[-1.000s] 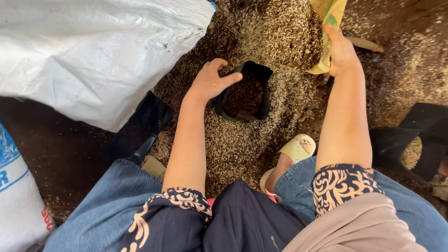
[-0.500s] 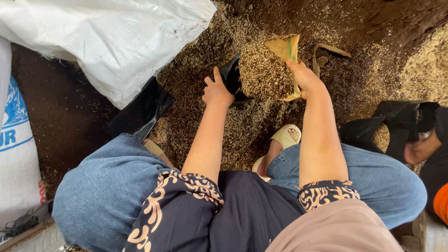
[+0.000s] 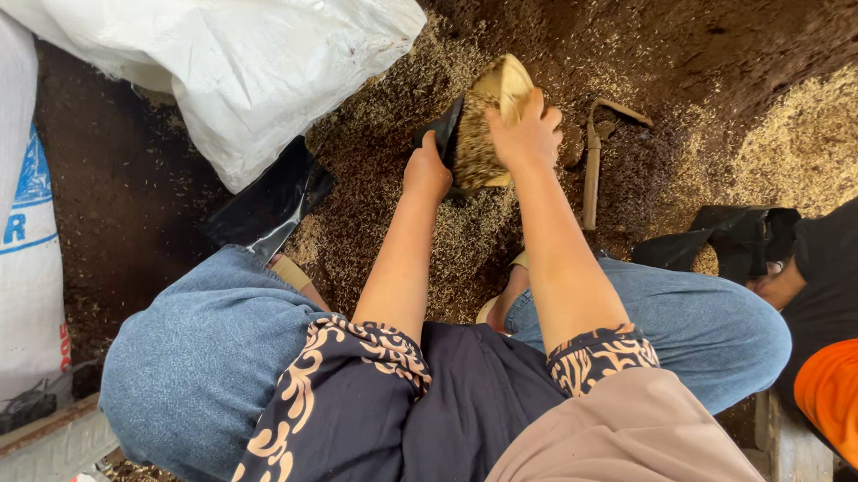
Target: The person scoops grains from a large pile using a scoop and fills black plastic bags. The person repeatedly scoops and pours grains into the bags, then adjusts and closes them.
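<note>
My left hand (image 3: 428,174) grips the rim of a small black plastic bag (image 3: 444,128) standing on the ground of husks and soil. My right hand (image 3: 525,133) holds a yellow scoop (image 3: 511,82) tilted over the bag's mouth, with a heap of pale husk mix (image 3: 474,144) lying on it. The bag's inside is hidden behind the scoop and the husks. Both forearms reach forward from my knees in blue jeans.
A big white sack (image 3: 242,57) lies at the upper left, a printed white sack (image 3: 16,246) at the left edge. A wooden-handled tool (image 3: 592,164) lies right of my hand. A person's hand (image 3: 778,284) with black bags (image 3: 724,235) is at right.
My right hand carried the loaded scoop from the far right over to the black bag and tipped it there. My left hand kept hold of the bag's rim.
</note>
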